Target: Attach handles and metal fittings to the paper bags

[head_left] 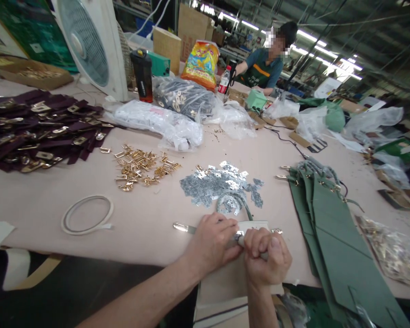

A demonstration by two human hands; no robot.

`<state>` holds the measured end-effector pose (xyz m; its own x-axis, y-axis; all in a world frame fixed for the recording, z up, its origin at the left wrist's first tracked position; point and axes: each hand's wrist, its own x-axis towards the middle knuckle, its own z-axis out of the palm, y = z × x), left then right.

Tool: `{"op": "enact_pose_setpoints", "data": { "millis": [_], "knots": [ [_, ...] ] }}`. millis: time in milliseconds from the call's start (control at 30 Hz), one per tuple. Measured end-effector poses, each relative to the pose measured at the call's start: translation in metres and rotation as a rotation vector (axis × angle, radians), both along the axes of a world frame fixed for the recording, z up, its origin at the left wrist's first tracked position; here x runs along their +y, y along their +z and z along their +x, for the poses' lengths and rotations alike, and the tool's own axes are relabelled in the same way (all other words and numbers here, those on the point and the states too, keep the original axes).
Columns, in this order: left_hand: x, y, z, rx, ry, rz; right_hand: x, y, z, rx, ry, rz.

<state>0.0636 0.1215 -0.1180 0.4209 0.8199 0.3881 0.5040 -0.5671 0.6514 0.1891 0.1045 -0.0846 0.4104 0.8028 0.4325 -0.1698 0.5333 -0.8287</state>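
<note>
Just this side of the heap of small silver metal plates (222, 184), the left hand (210, 241) pins a grey-green strap (187, 229) flat while the right hand (266, 257), clenched, grips its other end, apparently steadying it.

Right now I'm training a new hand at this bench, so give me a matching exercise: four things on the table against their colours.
Things:
1. clasp pile
2. plate pile
3. stacked panels
4. strap heap

Colours:
A. dark purple
B. gold
C. green
D. silver

Pairs: 1-B, 2-D, 3-C, 4-A
</note>
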Motion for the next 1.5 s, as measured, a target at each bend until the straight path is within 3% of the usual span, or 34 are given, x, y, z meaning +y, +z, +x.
{"op": "enact_pose_setpoints", "data": {
  "millis": [233,400,467,567,667,800,1200,1333,1500],
  "knots": [
    [0.0,0.003,-0.002,-0.005,-0.015,-0.064,0.008,-0.01,-0.01,-0.221,-0.095,-0.002],
    [0.0,0.004,-0.002,-0.002,-0.015,-0.071,0.016,-0.008,-0.008,-0.468,-0.143,-0.193],
    [-0.001,0.005,-0.003,0.011,-0.013,-0.067,0.019,0.002,-0.006,-0.384,-0.124,-0.238],
    [-0.001,0.006,-0.004,0.026,-0.005,-0.053,0.024,0.018,-0.002,-0.139,-0.098,-0.177],
    [-0.002,0.007,-0.004,0.026,-0.007,-0.05,0.03,0.023,-0.002,-0.096,-0.056,-0.181],
    [-0.001,0.005,-0.002,0.012,0.002,-0.06,0.036,0.012,-0.001,-0.22,-0.016,-0.26],
    [0.001,0.004,0.002,0.008,0.059,-0.046,0.022,-0.004,0.005,-0.603,-0.003,-0.217],
    [-0.001,0.004,0.002,0.008,0.035,-0.041,0.016,-0.005,0.006,-0.48,-0.015,-0.177],
    [-0.001,0.003,0.0,0.041,-0.001,-0.054,0.012,0.026,0.006,-0.166,0.032,-0.069]
  ]
}}
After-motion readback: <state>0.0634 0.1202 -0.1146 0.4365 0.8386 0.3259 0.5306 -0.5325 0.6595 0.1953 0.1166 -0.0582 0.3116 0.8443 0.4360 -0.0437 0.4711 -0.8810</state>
